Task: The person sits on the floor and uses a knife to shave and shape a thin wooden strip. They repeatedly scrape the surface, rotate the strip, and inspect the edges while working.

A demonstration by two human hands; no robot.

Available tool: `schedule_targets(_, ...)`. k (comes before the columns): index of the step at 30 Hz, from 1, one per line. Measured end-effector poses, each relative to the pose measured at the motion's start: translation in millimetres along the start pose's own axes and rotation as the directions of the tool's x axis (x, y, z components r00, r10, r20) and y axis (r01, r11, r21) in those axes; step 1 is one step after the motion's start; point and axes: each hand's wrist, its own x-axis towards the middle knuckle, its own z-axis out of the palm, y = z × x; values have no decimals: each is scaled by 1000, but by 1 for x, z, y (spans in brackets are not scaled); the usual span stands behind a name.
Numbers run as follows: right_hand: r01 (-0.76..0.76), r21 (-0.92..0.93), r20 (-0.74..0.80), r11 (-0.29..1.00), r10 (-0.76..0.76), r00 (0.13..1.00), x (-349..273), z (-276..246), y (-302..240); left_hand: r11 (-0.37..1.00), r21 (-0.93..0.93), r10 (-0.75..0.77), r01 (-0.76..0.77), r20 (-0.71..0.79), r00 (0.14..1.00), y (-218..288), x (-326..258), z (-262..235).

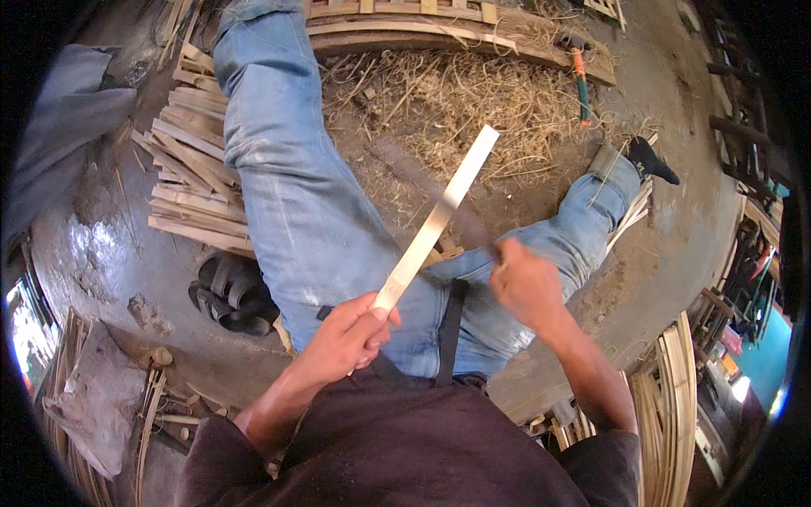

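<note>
A pale, flat bamboo strip (427, 232) slants up and away to the right from my left hand (356, 334), whose fingers are wrapped round its near end. My right hand (525, 283) is closed on the handle of a long knife (473, 230). Motion smears the blade, which crosses the strip past its middle; I cannot tell whether the two touch. Most of the handle is hidden in my fist. Both hands are above my lap, between my spread legs in blue jeans.
Bamboo strips (198, 190) are piled beside my left leg, near dark sandals (232, 291). Curly shavings (473, 110) cover the floor ahead. A hammer (580, 84) with an orange and green handle leans by a wooden beam (422, 42). More strips (676, 406) stand at the right.
</note>
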Motion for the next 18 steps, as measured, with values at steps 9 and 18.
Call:
schedule_targets(9,-267,921,105,284,480,871,40,19,-12,759,588,329,-280,25,944,-10,11,-4)
schedule_targets(18,-132,988,152,-75,478,865,72,11,-38,569,773,456,-281,-12,890,1,16,-1)
